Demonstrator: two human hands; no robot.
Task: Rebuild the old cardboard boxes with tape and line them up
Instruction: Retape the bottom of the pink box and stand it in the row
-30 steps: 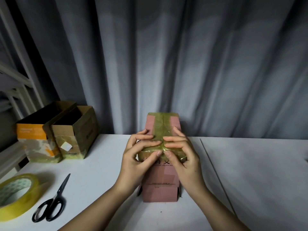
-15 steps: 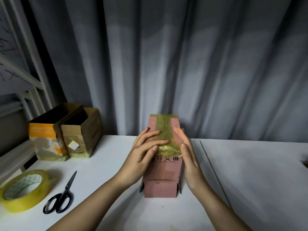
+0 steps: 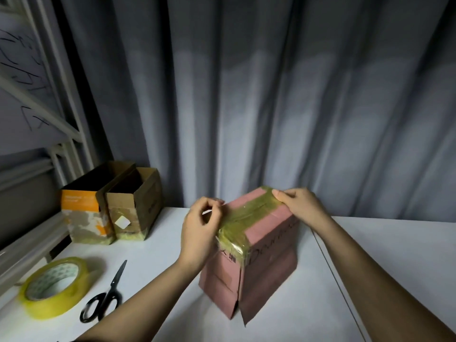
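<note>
Head view shows the pink cardboard box [image 3: 256, 255] standing on the white table [image 3: 172, 292], near the middle, turned so that one corner faces us. Yellowish tape [image 3: 249, 213] runs across its closed top and folds down over the near edge. The loose flaps at its lower end rest on the table.

Our left hand [image 3: 199, 233] sits at the left top edge of the box with fingers curled; we cannot tell whether it pinches the tape end or only the cardboard edge. Our right hand [image 3: 299, 203] lies on the far right top corner, fingers bent over the tape and pressing it down.

Handling, in our judgement:
- The box is empty and light; it slides or tips readily under a sideways push.
- The walls are thin and worn; they buckle if squeezed mid-panel. We take hold at the corners and the taped top edges, where the board is stiffest.
- The tape is smooth, so we grip on bare cardboard.

Two rebuilt boxes, an orange-banded box [image 3: 86, 211] and a brown box [image 3: 133, 206], stand touching side by side at the far left. The tape roll [image 3: 55, 287] and scissors [image 3: 106, 294] lie near left, well apart from the pink box.
</note>
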